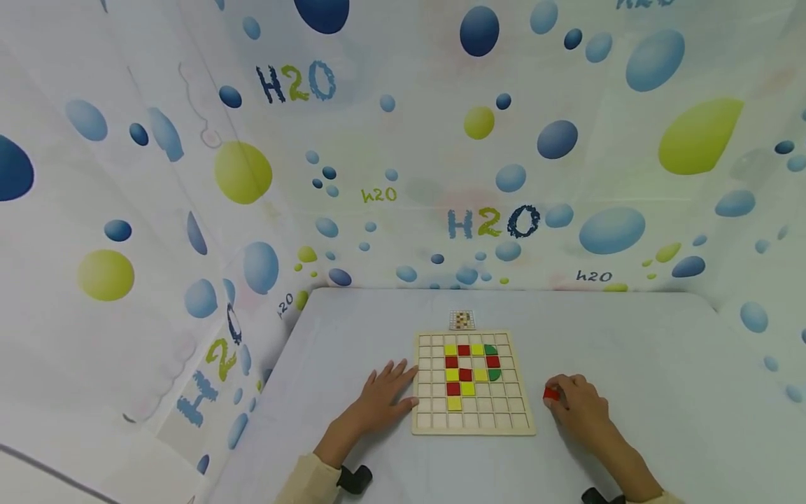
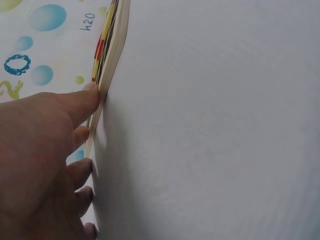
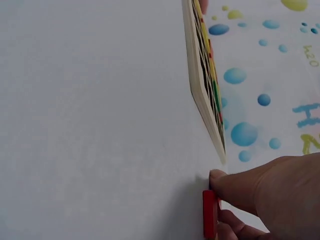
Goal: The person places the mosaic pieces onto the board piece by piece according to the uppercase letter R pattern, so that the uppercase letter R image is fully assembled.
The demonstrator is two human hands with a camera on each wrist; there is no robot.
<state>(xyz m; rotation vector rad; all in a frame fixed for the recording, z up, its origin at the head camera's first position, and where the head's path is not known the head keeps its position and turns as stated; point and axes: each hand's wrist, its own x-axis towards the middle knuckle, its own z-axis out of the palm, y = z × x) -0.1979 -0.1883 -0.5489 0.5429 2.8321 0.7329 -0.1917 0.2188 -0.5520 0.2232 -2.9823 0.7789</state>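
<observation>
A wooden grid board (image 1: 522, 425) lies on the white table. Red and yellow square tiles sit in several of its cells, with two green rounded tiles (image 1: 495, 375) at the right of the pattern. My left hand (image 1: 382, 399) rests at the board's left edge, fingers spread and fairly straight; in the left wrist view the thumb (image 2: 82, 105) touches the rim. Off the board's right side, my right hand (image 1: 581, 409) pinches a red tile (image 1: 550, 393) between thumb and fingers. The right wrist view shows that tile (image 3: 208, 214) edge-on, close to the table.
A small pattern card (image 1: 462, 320) lies just behind the board. White tabletop (image 1: 365, 322) surrounds both. Curtains (image 1: 428, 140) printed with blue and green bubbles stand behind the table and along its left side.
</observation>
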